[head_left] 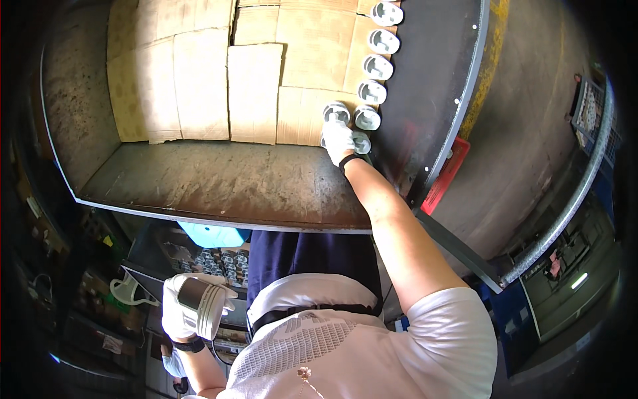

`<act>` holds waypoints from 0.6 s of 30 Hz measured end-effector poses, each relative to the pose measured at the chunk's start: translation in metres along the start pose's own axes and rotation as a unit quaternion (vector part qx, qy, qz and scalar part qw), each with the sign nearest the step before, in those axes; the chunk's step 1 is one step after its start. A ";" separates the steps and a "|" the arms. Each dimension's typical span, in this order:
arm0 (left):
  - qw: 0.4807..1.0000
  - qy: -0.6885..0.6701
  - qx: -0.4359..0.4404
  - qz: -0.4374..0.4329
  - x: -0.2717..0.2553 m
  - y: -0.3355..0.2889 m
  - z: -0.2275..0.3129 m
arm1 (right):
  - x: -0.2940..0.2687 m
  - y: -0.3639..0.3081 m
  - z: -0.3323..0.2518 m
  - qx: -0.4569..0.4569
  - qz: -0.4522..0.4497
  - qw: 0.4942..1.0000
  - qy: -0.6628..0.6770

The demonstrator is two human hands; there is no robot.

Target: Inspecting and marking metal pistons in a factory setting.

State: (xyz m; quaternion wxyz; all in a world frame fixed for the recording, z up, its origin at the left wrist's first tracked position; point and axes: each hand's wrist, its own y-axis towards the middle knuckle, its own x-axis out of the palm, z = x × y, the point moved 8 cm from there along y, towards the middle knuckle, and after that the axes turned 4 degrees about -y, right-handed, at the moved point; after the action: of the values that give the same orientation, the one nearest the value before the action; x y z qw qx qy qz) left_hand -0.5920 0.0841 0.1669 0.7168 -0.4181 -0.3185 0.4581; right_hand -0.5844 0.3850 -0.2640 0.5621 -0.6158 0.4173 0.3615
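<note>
My left hand [177, 311], in a white glove, grips a silver-grey metal piston [211, 312] with ring grooves near one end, held up beside my waist. Stretched forward into a deep metal bin [219, 179], my gloved right hand [339, 138] has its fingers at another piston [336, 112], which stands on the cardboard lining [252, 93]. Part of that piston is covered by the glove. To the right of this hand, a row of similar pistons [367, 118] runs away along the bin's right side. The nearest piston [361, 141] of the row sits against my right wrist.
The bin has a dark right wall [425, 86] and a raised near edge [232, 225]. Below that edge, by my left side, more pistons [224, 263] lie beside a light blue sheet [212, 234]. A red crate [446, 176] and a curved metal rail [571, 213] are at the right.
</note>
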 end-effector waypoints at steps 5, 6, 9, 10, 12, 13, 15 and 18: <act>0.993 -0.117 0.017 -0.005 0.002 0.000 -0.005 | 0.011 -0.004 -0.006 -0.065 -0.008 0.995 -0.081; 0.988 -0.154 0.017 0.005 0.001 -0.001 -0.009 | 0.010 -0.005 -0.006 -0.066 -0.007 0.994 -0.083; 0.977 -0.214 -0.008 -0.011 0.003 -0.003 -0.009 | 0.007 -0.006 -0.007 -0.063 0.000 0.995 -0.084; 0.977 -0.215 -0.006 -0.013 0.003 -0.004 -0.013 | 0.006 -0.006 -0.005 -0.054 -0.003 0.997 -0.062; 0.991 -0.125 0.036 0.013 -0.004 -0.011 -0.020 | -0.001 -0.005 -0.009 -0.048 -0.006 0.998 -0.037; 0.991 -0.124 0.036 0.013 -0.005 -0.011 -0.020 | -0.002 -0.004 -0.006 -0.011 -0.069 0.997 -0.029; 0.992 -0.094 0.078 -0.018 0.001 -0.010 -0.010 | -0.011 -0.006 -0.001 0.026 -0.131 0.991 -0.021; 0.968 -0.242 0.065 -0.023 0.006 -0.009 -0.012 | -0.023 -0.007 -0.003 -0.033 -0.115 0.988 -0.099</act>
State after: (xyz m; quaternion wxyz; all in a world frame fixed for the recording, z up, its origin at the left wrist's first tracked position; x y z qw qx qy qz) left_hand -0.5762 0.0841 0.1696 0.6544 -0.2402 -0.4618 0.5484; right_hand -0.5873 0.3844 -0.2399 0.6176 -0.6396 0.2737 0.3669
